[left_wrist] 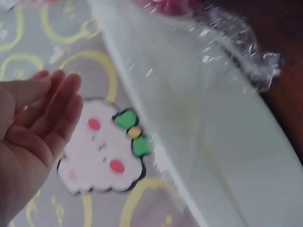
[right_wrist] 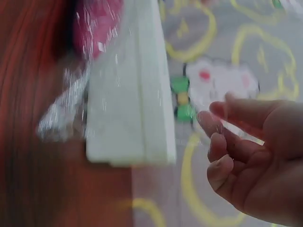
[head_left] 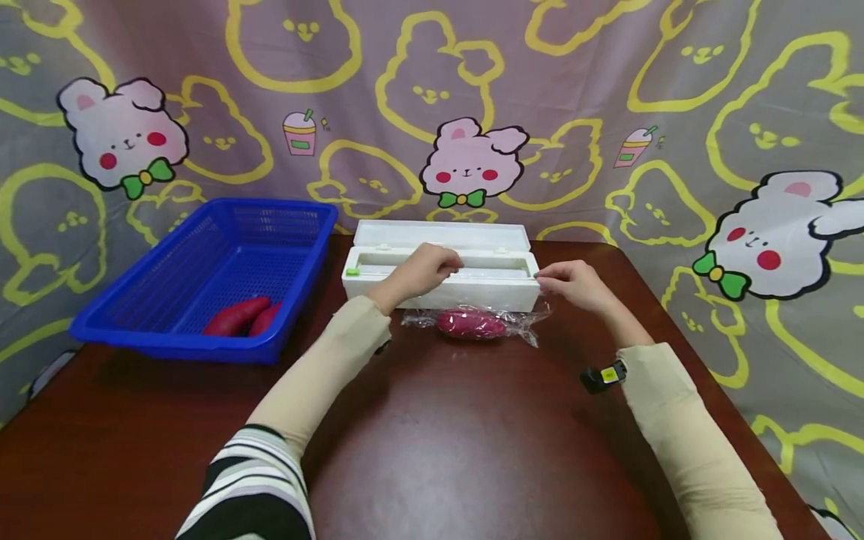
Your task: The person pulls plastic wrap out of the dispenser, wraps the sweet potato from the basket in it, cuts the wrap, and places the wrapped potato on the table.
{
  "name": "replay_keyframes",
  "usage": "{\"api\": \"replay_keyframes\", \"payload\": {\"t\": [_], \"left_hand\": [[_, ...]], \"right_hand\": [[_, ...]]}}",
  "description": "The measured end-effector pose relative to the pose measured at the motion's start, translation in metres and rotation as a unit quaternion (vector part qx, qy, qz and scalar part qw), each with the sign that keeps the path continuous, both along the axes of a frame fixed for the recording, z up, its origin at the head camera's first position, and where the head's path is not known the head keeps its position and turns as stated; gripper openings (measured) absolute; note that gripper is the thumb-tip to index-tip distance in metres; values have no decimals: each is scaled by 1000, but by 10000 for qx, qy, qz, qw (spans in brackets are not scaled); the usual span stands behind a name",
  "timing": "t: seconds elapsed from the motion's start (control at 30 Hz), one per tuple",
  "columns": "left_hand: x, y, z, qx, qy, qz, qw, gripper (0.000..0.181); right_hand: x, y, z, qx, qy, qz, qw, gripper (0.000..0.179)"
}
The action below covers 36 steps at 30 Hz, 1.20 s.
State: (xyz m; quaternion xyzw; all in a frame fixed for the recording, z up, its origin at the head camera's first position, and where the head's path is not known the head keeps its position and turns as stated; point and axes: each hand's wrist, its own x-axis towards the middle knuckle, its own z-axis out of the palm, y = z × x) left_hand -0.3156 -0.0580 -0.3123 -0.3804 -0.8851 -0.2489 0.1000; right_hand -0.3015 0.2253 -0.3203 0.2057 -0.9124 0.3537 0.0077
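A white cling film box [head_left: 442,289] stands with its lid raised and a green slider [head_left: 353,271] at its left end. My left hand [head_left: 424,268] is over the box's middle, thumb against its bent fingers, pinching clear cling film that shows only as faint glints. At the box's right end my right hand [head_left: 579,285] brings thumb and index together on film; a thin shine crosses those fingertips [right_wrist: 218,127]. A red sweet-potato-shaped piece [head_left: 471,324] wrapped in film lies along the box's front, its twisted film ends [right_wrist: 64,116] spread to both sides.
On the left stands a blue plastic basket [head_left: 177,343] with two red, similarly shaped pieces [head_left: 238,316] inside. The dark wooden table [head_left: 445,450] extends in front. A patterned curtain [head_left: 378,97] hangs right behind the box and basket.
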Motion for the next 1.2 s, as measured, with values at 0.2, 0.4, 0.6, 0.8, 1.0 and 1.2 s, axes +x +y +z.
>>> {"api": "replay_keyframes", "payload": {"t": [0.2, 0.4, 0.6, 0.8, 1.0, 1.2], "left_hand": [[-2, 17, -17, -792, -238, -350, 9960, 16], [1, 13, -31, -935, -259, -40, 9953, 19], [5, 8, -37, -801, -393, -122, 9959, 9], [11, 1, -43, -912, -524, -318, 9939, 14], [18, -5, -48, -939, -848, -309, 9915, 26], [25, -5, -53, -1193, -1351, -422, 9827, 43]], "right_hand": [[5, -37, -1, 1334, 522, 596, 9879, 18], [2, -47, -19, 1397, -125, 693, 9877, 34], [1, -50, -35, 1087, -224, 975, 9890, 39], [7, -53, -41, 1215, 45, 1182, 9855, 45], [16, -57, -45, 1289, -774, 956, 9840, 56], [22, -59, -53, 1452, -768, 1254, 9784, 49]]}}
